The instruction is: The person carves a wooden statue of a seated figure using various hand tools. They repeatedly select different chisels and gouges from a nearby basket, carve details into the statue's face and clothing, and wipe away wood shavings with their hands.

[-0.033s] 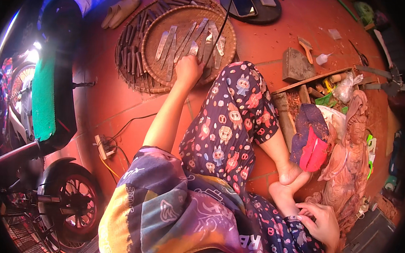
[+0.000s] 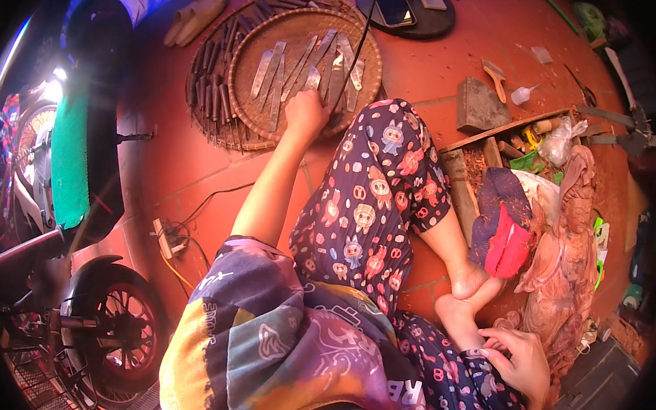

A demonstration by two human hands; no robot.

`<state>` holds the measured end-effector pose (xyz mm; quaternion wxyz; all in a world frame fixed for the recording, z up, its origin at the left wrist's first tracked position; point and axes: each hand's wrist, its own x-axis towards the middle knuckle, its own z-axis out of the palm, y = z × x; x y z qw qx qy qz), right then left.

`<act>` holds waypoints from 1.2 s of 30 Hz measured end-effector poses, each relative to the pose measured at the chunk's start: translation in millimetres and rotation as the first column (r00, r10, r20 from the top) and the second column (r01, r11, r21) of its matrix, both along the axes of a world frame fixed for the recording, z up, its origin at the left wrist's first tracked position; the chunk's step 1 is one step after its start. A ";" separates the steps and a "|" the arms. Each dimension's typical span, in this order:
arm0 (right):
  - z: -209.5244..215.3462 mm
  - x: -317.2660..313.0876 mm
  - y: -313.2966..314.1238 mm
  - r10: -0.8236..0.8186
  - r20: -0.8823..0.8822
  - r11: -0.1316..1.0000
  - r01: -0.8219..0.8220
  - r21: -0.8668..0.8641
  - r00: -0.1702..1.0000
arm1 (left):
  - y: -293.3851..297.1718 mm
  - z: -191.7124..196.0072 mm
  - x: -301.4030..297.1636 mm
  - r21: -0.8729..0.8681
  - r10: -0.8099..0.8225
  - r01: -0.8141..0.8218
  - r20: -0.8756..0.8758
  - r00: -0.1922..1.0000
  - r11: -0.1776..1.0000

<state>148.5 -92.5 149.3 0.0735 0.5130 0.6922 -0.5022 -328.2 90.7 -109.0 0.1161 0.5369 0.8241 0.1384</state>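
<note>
My left hand (image 2: 306, 115) is closed over the near part of the inner round woven tray (image 2: 238, 103). A flat metal blade (image 2: 313, 79) sticks out beyond its fingers; the rest of that blade is hidden by the fist. Several more bare metal blades (image 2: 278, 70) lie fanned out in the tray. Beneath it, a larger woven tray (image 2: 192, 115) holds many carving tools with dark handles (image 2: 208, 100) around the rim. My right hand (image 2: 520, 361) rests at my ankle by the patterned trouser hem, fingers loosely bent and apart, with no tool in them.
A carved wooden figure (image 2: 561, 257) lies at my right, beside a wooden box (image 2: 461, 184) of tools and shavings. Past it are a stone block (image 2: 484, 107) and a brush (image 2: 495, 78). A motorbike (image 2: 114, 327) stands left, near a power strip (image 2: 167, 239). A phone (image 2: 393, 4) lies ahead.
</note>
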 end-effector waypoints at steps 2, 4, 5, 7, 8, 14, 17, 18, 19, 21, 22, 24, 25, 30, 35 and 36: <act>0.3 -0.2 0.1 -0.007 0.004 1.000 0.007 0.000 1.000 | 6.7 -7.0 5.9 -0.015 -0.023 0.023 -0.018 1.000 1.000; -2.2 0.0 -0.7 -0.027 0.010 1.000 0.027 0.008 1.000 | 14.6 -8.9 8.1 0.020 0.009 -0.009 0.001 1.000 1.000; -2.7 0.7 0.6 -0.016 0.008 1.000 0.016 0.003 1.000 | 11.8 -11.7 7.1 0.029 0.034 -0.034 0.018 0.999 0.999; -2.7 2.0 1.3 -0.009 0.018 1.000 0.009 0.003 1.000 | 15.2 -15.6 -1.2 -0.040 0.028 -0.024 0.097 0.995 0.999; -2.6 0.5 1.9 0.001 0.008 1.000 -0.001 0.026 1.000 | 15.3 -18.9 -10.8 -0.047 0.026 -0.021 0.128 0.991 0.999; -2.9 -0.1 2.4 0.005 0.008 1.000 -0.005 0.029 1.000 | 14.8 -15.1 -20.7 -0.022 -0.033 0.039 0.234 0.972 0.999; -3.2 -0.1 1.6 -0.012 0.012 1.000 0.012 0.014 1.000 | 10.7 -2.2 -11.7 0.000 -0.108 0.113 0.302 0.947 0.994; -2.7 -0.2 1.9 -0.013 0.018 1.000 0.013 0.006 1.000 | 9.4 1.6 -7.3 0.002 -0.132 0.138 0.300 0.945 0.990; -2.0 -0.4 2.1 -0.010 0.026 1.000 0.010 0.000 1.000 | 8.4 2.7 -4.8 0.004 -0.157 0.163 0.297 0.942 0.987; -1.3 -1.7 2.9 -0.003 0.040 1.000 0.003 -0.011 0.999 | 6.8 0.7 -2.9 0.075 -0.196 0.181 0.355 0.914 0.981; -1.6 -1.6 3.0 0.000 0.039 1.000 0.001 -0.016 0.999 | 6.3 -0.3 -1.9 0.078 -0.204 0.189 0.376 0.904 0.979; -2.4 -0.7 3.2 0.002 0.036 1.000 -0.001 -0.025 0.999 | 6.6 -3.1 -5.4 0.061 -0.186 0.176 0.361 0.914 0.983; -2.2 -1.7 4.1 0.002 0.032 1.000 -0.001 -0.025 1.000 | 6.2 -11.4 -12.4 0.077 -0.125 0.101 0.459 0.880 0.992; -0.9 -2.4 5.1 0.004 0.036 1.000 -0.004 -0.014 0.999 | -4.1 -8.7 -48.4 0.234 -0.030 -0.234 0.765 0.644 0.944; -3.7 -0.9 4.3 0.006 0.030 1.000 -0.006 -0.016 1.000 | -12.5 -6.3 -67.8 -0.031 0.099 -0.106 0.681 0.726 0.994; -3.8 -0.9 4.4 0.004 0.029 1.000 -0.003 -0.020 1.000 | -18.2 -1.6 -61.1 -0.074 0.111 -0.083 0.685 0.720 0.994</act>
